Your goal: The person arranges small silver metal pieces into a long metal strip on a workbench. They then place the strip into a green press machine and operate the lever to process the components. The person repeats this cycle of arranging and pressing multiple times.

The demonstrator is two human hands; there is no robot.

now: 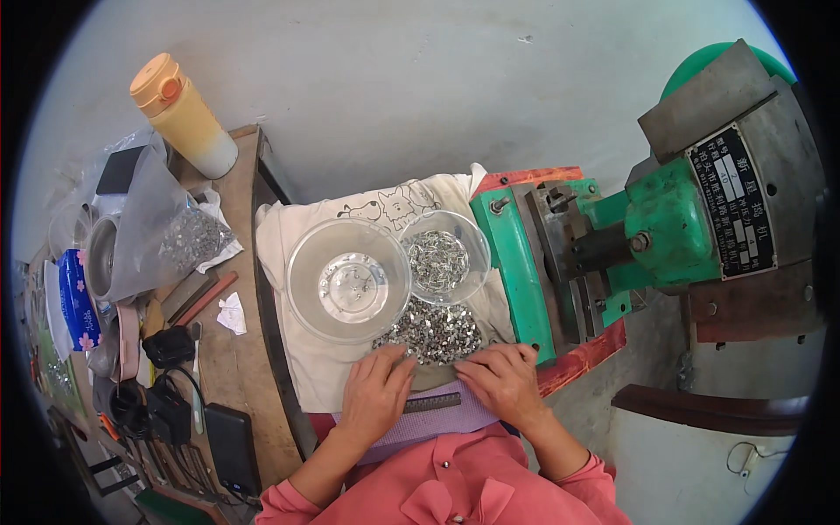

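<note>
A heap of small shiny metal parts (435, 334) lies on a beige printed cloth (306, 385) in front of me. At its near left edge rests my left hand (376, 390), palm down, fingers stretched toward the parts. My right hand (503, 378) lies at the near right edge, its fingers pointing inward and slightly bent; I see nothing held in either hand. Behind the heap stand two clear round plastic tubs. The larger tub (306, 297) has a few small pieces at its bottom; the smaller tub (478, 241) holds many thin metal pieces.
A green press machine (674, 227) stands at the right. On the wooden side table (254, 350) at the left are a yellow bottle (188, 118), a plastic bag of parts (188, 232), a black power bank (232, 448) and several tools. A dark ridged strip (431, 402) lies on purple knit fabric (455, 420) near me.
</note>
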